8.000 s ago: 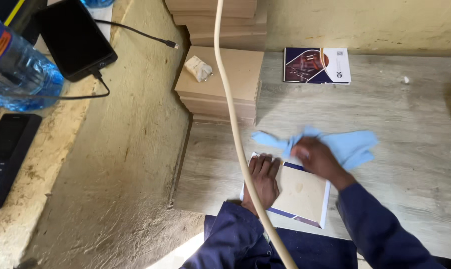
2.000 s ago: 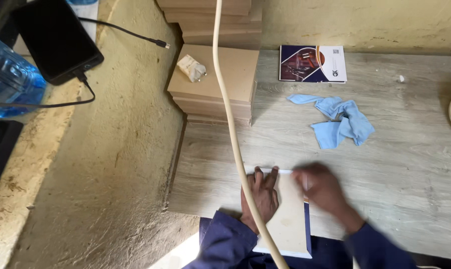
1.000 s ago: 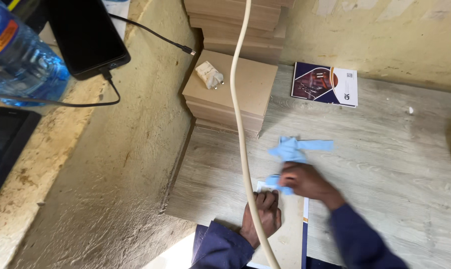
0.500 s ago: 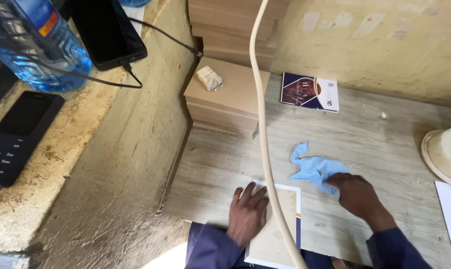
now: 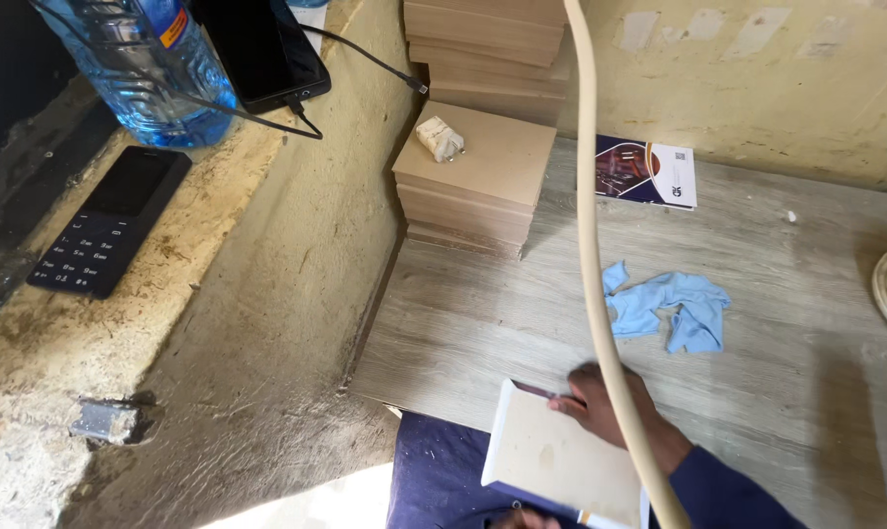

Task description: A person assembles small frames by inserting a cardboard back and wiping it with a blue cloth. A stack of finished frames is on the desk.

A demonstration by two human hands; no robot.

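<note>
The wooden table (image 5: pixel 757 255) is taken as landmark: at its near edge one pale flat board (image 5: pixel 561 460) is tilted up off the surface, steadied at its top edge by the right hand (image 5: pixel 610 402), fingers closed on it (the left hand is barely seen at the bottom edge, grip not discernible). Towards the far wall, two stacks of boards (image 5: pixel 478 171) are kept clear of the work area; one crumpled blue cloth (image 5: pixel 674 309) is left within reach beyond the hand.

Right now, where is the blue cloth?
In the head view, the blue cloth lies crumpled on the wooden table, right of centre, just beyond the right hand.
</note>
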